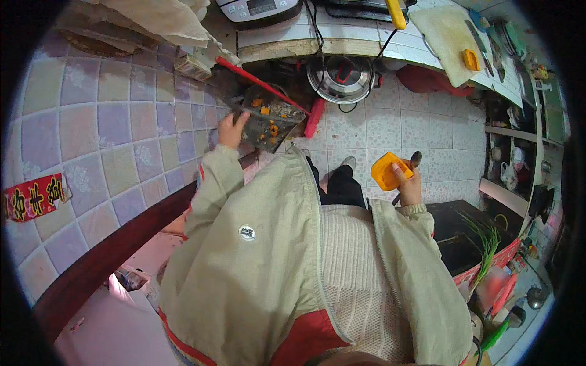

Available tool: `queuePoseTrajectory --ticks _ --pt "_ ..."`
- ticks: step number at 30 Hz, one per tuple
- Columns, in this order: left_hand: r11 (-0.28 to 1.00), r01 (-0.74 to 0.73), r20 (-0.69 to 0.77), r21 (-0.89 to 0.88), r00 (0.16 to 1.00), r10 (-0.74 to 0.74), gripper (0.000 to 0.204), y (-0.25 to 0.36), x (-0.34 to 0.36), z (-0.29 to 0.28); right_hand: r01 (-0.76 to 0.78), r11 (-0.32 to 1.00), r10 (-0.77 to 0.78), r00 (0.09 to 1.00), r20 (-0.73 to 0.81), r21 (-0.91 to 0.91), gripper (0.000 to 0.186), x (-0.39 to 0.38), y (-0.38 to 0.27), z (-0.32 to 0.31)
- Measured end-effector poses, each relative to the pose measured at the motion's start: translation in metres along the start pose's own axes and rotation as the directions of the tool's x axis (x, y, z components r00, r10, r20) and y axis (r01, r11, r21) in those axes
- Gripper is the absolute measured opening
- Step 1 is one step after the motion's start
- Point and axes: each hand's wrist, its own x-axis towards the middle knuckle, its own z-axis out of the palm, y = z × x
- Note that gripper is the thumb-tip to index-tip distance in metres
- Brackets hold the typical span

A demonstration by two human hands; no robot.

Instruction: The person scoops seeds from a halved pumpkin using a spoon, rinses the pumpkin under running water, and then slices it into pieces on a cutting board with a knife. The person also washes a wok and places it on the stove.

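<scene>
In my right hand [410,184] is a hollowed piece of orange pumpkin [382,174], gripped between thumb and fingers. A metal spoon [416,158] is in the same hand, its bowl showing beyond the fingers and its handle partly hidden. My left hand [231,130] reaches forward at the left, fingers closed at the end of a grey, blurred handle [268,116] over a dark dustpan [253,139]; the grip is partly hidden. Orange pumpkin scraps [273,129] lie in the dustpan. A broom with a red handle [259,82] and pink head [314,118] rests beside it.
A lidded steel pot [340,79] stands below the white-tiled counter [274,39]. On the counter are a rice cooker [259,11], a cutting board [445,43] with another pumpkin piece [470,60], and a knife [479,46]. Green onions [485,247] lie at the right. Cords hang down ahead.
</scene>
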Motion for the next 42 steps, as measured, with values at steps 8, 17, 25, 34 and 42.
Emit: queuePoseTrajectory --ticks 8,17,25,34,42 --pt "0.605 0.217 0.023 -0.766 0.95 -0.311 0.044 0.03 -0.081 -0.017 0.056 0.998 -0.056 0.998 0.011 0.013 0.039 -0.013 -0.014 0.008" --pt "0.589 0.209 0.051 -0.78 0.96 -0.274 0.035 0.059 -0.016 -0.036 0.108 0.991 -0.106 0.994 0.031 -0.072 0.037 -0.016 -0.018 0.027" --pt "0.932 0.03 -0.119 -0.362 0.99 -0.078 0.042 0.037 0.083 -0.003 0.095 0.981 -0.081 0.993 0.087 -0.171 0.041 -0.024 -0.003 0.035" --pt "0.941 0.169 -0.024 -0.292 0.983 -0.184 0.046 0.083 0.109 -0.028 0.053 0.998 -0.053 0.999 -0.005 -0.035 0.038 -0.025 -0.009 0.046" --pt "0.925 -0.25 -0.229 -0.285 0.955 0.188 0.044 -0.044 0.165 -0.036 -0.03 0.999 0.03 0.999 0.029 0.013 0.041 -0.006 -0.039 0.038"
